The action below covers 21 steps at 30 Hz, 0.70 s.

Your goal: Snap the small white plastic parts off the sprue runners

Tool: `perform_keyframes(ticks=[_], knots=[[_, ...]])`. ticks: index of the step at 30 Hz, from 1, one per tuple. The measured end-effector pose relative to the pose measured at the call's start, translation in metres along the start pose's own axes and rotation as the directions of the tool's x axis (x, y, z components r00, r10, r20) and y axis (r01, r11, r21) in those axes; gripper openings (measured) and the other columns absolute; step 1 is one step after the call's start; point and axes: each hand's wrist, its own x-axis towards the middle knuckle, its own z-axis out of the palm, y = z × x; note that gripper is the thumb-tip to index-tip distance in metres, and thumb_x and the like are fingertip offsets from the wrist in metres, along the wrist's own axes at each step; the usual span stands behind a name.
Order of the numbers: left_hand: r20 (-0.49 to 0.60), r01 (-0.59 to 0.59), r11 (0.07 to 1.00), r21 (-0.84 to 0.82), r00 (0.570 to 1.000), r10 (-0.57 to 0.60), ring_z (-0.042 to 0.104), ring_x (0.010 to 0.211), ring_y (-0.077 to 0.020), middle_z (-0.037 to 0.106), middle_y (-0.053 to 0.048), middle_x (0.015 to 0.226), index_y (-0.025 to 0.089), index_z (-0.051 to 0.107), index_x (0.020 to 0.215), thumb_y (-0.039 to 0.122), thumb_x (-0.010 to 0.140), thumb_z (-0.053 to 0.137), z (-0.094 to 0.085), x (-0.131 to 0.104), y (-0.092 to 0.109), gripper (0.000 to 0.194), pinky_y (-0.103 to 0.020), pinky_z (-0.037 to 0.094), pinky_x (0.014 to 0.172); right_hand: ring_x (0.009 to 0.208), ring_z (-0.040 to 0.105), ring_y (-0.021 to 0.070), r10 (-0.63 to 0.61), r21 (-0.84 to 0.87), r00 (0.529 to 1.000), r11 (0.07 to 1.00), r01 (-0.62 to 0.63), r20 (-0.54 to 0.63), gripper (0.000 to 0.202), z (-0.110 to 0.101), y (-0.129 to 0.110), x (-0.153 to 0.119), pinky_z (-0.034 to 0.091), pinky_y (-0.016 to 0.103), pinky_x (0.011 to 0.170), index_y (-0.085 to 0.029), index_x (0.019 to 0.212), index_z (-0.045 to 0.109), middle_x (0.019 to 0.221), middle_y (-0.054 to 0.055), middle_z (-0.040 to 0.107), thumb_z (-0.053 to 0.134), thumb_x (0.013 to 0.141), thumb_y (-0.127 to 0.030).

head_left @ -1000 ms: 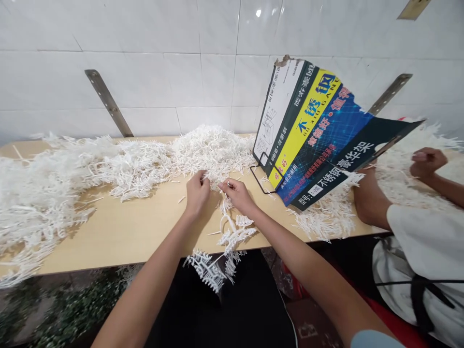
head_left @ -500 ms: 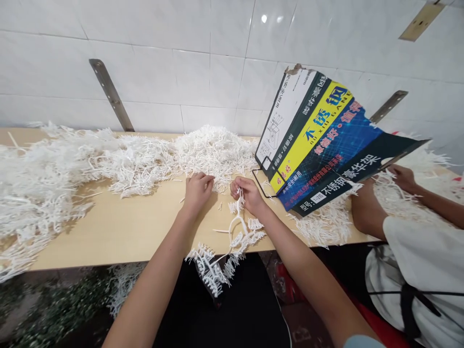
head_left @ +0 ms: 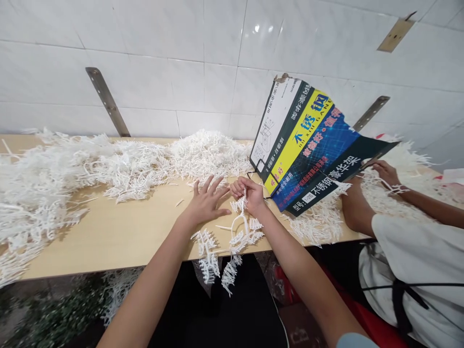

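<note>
"Taking the wall point(head_left: 145, 31) as twelve o'clock, which way is the strand point(head_left: 237, 239) pointing?"

"It's running from your right hand point(head_left: 244, 193) down toward six, its long axis lying roughly twelve to six, with the stem looping in the middle. It's resting partly on the table point(head_left: 119, 237), and two bristly ends are drooping over the near edge above your lap point(head_left: 235, 311), one leaning toward seven, the other hanging nearer six."

"And how are the hands sitting?"

"Your right fingers are curling together, clamping the strand's upper end. Your left hand point(head_left: 206, 200) is spreading its fingers wide just beside, at nine o'clock from the right one, and it's gripping nothing."

"What's the table carrying?"

"A white pile point(head_left: 212, 152) is rising at twelve, beyond your hands, and a looser heap point(head_left: 47, 193) is sprawling at ten. A printed card point(head_left: 308, 140) is standing tilted at one, and more white bits point(head_left: 315, 224) are lying below it."

"And the room?"

"Metal brackets point(head_left: 108, 102) are showing against the pale tiles at eleven and one. A co-worker's hand point(head_left: 387, 173) is reaching in past the card at two, and green leaves point(head_left: 60, 304) are showing under the table at eight."
</note>
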Motion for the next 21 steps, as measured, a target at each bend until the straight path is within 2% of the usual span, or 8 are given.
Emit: perform_keyframes(ticks=[2, 5, 7, 8, 11, 13, 16, 21], knots=[[-0.138, 0.192, 0.981, 0.034, 0.973, -0.185, 0.014, 0.158, -0.0444, 0.037, -0.014, 0.165, 0.032, 0.057, 0.144, 0.057, 0.093, 0.061, 0.004, 0.003, -0.001, 0.057, -0.073, -0.004, 0.12, 0.051, 0.027, 0.015, -0.008, -0.052, 0.999, 0.999, 0.005, -0.043, 0.043, 0.001, -0.002, -0.001, 0.03, 0.032, 0.052, -0.025, 0.058, 0.037, 0.054, -0.003, 0.028, 0.062, 0.084, -0.049], [-0.424, 0.494, 0.869, 0.019, 0.791, -0.441, 0.006, 0.158, -0.0469, 0.03, -0.023, 0.166, 0.02, 0.058, 0.138, 0.041, 0.097, 0.056, 0.0, 0.006, -0.007, 0.046, -0.077, -0.003, 0.116, 0.052, 0.031, 0.0147, -0.008, -0.096, 0.997, 0.995, 0.001, -0.079, 0.043, 0.004, -0.001, 0.0, 0.033, 0.032, 0.053, -0.025, 0.061, 0.039, 0.056, -0.003, 0.032, 0.065, 0.081, -0.052], [-0.497, 0.518, 0.855, -0.024, 0.736, -0.46, 0.012, 0.156, -0.0481, 0.031, -0.026, 0.165, 0.016, 0.059, 0.132, 0.039, 0.097, 0.056, -0.008, 0.006, -0.007, 0.042, -0.076, 0.006, 0.116, 0.053, 0.036, 0.014, -0.008, -0.125, 0.995, 0.992, -0.005, -0.101, 0.042, 0.007, 0.001, 0.0, 0.034, 0.031, 0.054, -0.024, 0.063, 0.045, 0.058, -0.003, 0.039, 0.07, 0.079, -0.053], [-0.494, 0.471, 0.88, -0.061, 0.752, -0.437, 0.022, 0.153, -0.047, 0.039, -0.026, 0.16, 0.016, 0.062, 0.127, 0.039, 0.098, 0.054, -0.011, 0.005, -0.004, 0.038, -0.072, 0.015, 0.116, 0.054, 0.039, 0.0137, -0.014, -0.157, 0.993, 0.988, -0.004, -0.114, 0.041, 0.009, 0.003, 0.0, 0.035, 0.03, 0.055, -0.023, 0.065, 0.05, 0.059, -0.003, 0.044, 0.072, 0.079, -0.054], [-0.32, 0.217, 0.926, -0.309, 0.893, -0.316, 0.06, 0.115, -0.0322, 0.069, -0.016, 0.118, 0.019, 0.067, 0.104, 0.041, 0.104, 0.042, -0.013, 0.004, 0.013, 0.033, -0.047, 0.043, 0.1, 0.059, 0.048, 0.0138, -0.078, -0.319, 0.99, 0.947, 0.038, -0.114, 0.035, 0.012, 0.008, 0.0, 0.039, 0.029, 0.06, -0.02, 0.071, 0.063, 0.065, -0.001, 0.055, 0.077, 0.081, -0.051], [-0.141, 0.15, 0.846, -0.512, 0.957, -0.255, 0.062, 0.08, -0.0219, 0.069, -0.007, 0.086, 0.02, 0.067, 0.094, 0.046, 0.103, 0.045, -0.009, 0.005, 0.025, 0.035, -0.034, 0.046, 0.075, 0.066, 0.053, 0.0151, -0.144, -0.405, 0.986, 0.909, 0.096, -0.089, 0.031, 0.013, 0.01, -0.001, 0.043, 0.029, 0.067, -0.02, 0.072, 0.068, 0.069, 0.0, 0.059, 0.077, 0.082, -0.047], [0.023, 0.196, 0.726, -0.66, 0.97, -0.24, 0.049, 0.06, -0.015, 0.057, 0.002, 0.067, 0.019, 0.065, 0.091, 0.052, 0.092, 0.064, 0.002, 0.01, 0.034, 0.033, -0.029, 0.036, 0.059, 0.077, 0.056, 0.0175, -0.235, -0.467, 0.968, 0.868, 0.17, -0.084, 0.029, 0.013, 0.013, 0.001, 0.045, 0.03, 0.073, -0.02, 0.071, 0.068, 0.077, 0.002, 0.06, 0.078, 0.081, -0.046], [0.071, 0.241, 0.556, -0.795, 0.948, -0.31, 0.042, 0.058, -0.0123, 0.046, 0.005, 0.061, 0.019, 0.055, 0.07, 0.051, 0.088, 0.068, 0.01, 0.017, 0.026, 0.039, -0.027, 0.033, 0.057, 0.083, 0.058, 0.019, -0.215, -0.487, 0.964, 0.866, 0.114, -0.157, 0.032, 0.013, 0.017, 0.005, 0.047, 0.029, 0.073, -0.021, 0.086, 0.068, 0.087, 0.003, 0.063, 0.064, 0.09, -0.053]])
